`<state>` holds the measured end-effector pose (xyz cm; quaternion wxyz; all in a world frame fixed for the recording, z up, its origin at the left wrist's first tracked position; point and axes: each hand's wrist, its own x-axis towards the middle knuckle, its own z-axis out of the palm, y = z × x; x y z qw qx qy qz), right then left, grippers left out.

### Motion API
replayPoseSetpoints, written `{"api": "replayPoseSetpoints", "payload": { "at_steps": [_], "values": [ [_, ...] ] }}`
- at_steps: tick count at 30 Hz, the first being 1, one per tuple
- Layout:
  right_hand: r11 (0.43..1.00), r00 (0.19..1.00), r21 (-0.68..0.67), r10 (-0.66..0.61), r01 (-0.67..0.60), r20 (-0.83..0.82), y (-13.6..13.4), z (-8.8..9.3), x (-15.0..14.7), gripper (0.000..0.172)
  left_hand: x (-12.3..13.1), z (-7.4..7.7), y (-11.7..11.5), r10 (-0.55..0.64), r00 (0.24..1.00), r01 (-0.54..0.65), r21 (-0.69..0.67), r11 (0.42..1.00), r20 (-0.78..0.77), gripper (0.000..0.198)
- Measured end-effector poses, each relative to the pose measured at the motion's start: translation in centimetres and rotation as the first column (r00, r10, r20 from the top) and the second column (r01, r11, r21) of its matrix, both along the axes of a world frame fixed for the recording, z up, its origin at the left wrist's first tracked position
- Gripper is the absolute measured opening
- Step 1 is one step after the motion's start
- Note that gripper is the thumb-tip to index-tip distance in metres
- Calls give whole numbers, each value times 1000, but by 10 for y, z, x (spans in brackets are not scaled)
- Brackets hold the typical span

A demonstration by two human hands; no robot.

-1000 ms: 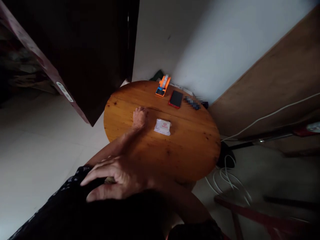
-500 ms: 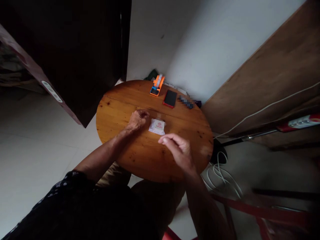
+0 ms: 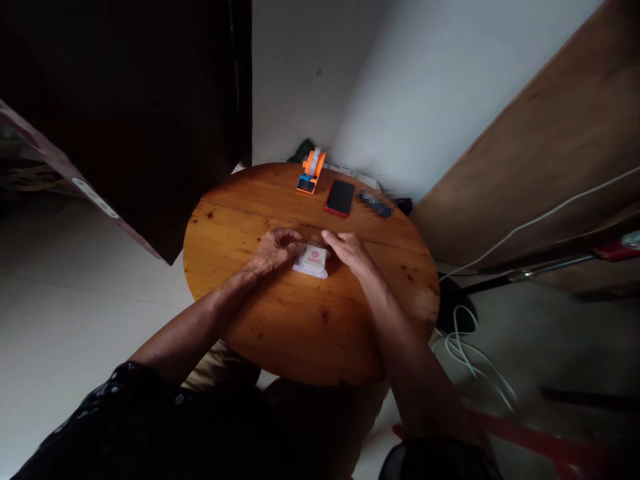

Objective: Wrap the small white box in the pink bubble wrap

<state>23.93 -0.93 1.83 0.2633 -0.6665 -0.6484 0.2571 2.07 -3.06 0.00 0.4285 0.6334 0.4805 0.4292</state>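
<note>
A small white packet point(image 3: 311, 262) with red print, wrapped in thin film, lies flat on the round wooden table point(image 3: 280, 320). At its far edge is a small clear strip point(image 3: 315, 239) that looks like tape. My left hand point(image 3: 279, 251) is at the packet's far left corner, its fingers curled and thumb close to the index finger. My right hand point(image 3: 347, 251) sits at the far right corner, fingers bent together and pointing at the strip. Whatever either hand's fingertips pinch is too small to make out.
At the table's far side stand an orange and blue tape dispenser point(image 3: 311, 172), a red-edged black phone or tablet point(image 3: 340, 198) and a blurred-out dark object point(image 3: 375, 203). A white wall point(image 3: 320, 87) rises behind. White cable point(image 3: 457, 347) lies on the floor at right.
My right hand has moved forward and left, from the packet's near right to its far right corner. My left hand remains beside the packet, its fingers now closer to it.
</note>
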Motion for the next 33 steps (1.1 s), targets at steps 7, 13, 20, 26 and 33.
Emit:
{"api": "replayPoseSetpoints", "payload": {
  "at_steps": [7,13,20,26,33],
  "values": [
    [994,957,-93,23,-52,-289,7,-2,-22,29,2,-3,0,-37,989,46,55,997,-146,31],
    [999,863,-24,20,-37,-505,8,-3,-25,25,2,3,-3,-77,991,82,44,996,-113,28],
    [996,854,39,91,-82,-512,3,-6,-17,32,6,9,-6,-79,980,100,109,989,-183,15],
    [991,848,105,129,-87,-515,-2,-3,-16,23,8,13,-7,-88,974,108,84,991,-209,15],
    [942,877,258,302,-214,-375,-11,12,-15,17,9,13,-7,-110,980,109,-14,994,-167,23]
  ]
}}
